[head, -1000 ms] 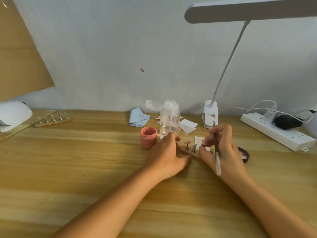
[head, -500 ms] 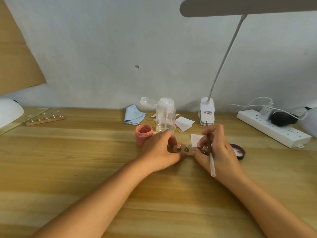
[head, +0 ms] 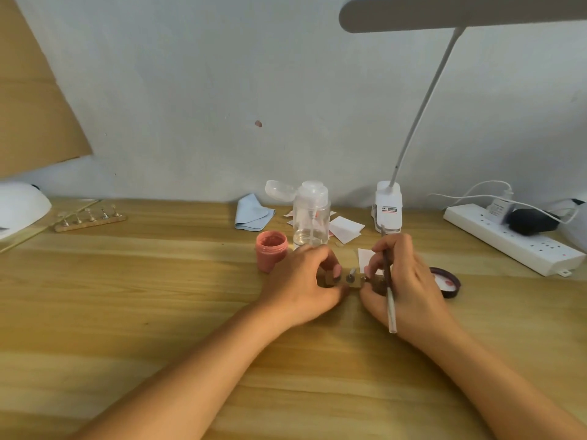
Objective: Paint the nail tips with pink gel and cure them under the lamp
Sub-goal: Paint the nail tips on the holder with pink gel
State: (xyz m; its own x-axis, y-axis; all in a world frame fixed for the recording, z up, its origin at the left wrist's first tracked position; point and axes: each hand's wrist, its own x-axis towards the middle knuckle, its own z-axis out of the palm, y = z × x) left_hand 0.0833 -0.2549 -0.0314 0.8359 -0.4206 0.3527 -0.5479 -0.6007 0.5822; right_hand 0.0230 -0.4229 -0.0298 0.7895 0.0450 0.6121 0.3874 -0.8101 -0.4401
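Light and tippy by the look of the nail-tip stand, tips smudge-prone; best held by its wooden ends. Lies on the desk near the pink gel jar, pinched endwise by left hand and right hand, brush gripped in the latter.

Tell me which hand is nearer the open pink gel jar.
Left. The left hand grips the nail stand just right of the pink gel jar; the right hand, holding the brush, is farther right, beyond the stand.
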